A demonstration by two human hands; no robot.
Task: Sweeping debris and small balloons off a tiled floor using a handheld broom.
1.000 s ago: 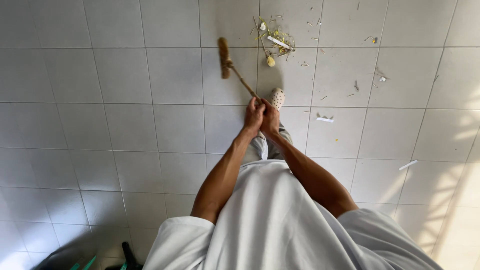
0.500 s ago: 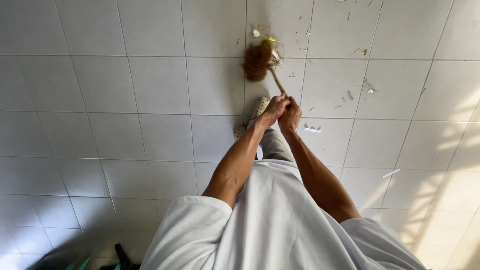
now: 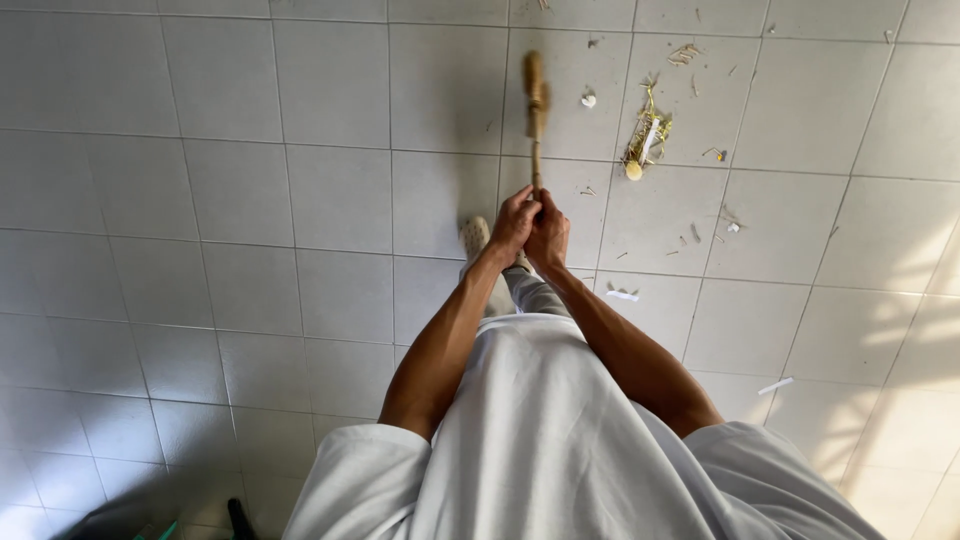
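Broom (image 3: pixel 536 105) now left of debris (image 3: pixel 645 140)

Under me is a floor of pale grey square tiles (image 3: pixel 250 200) with thin grout lines. A small heap of yellow straw-like sweepings (image 3: pixel 645 140) lies on it ahead to my right, loose bits scattered around. A white scrap (image 3: pixel 621 295) and a thin white strip (image 3: pixel 775 385) lie nearer.
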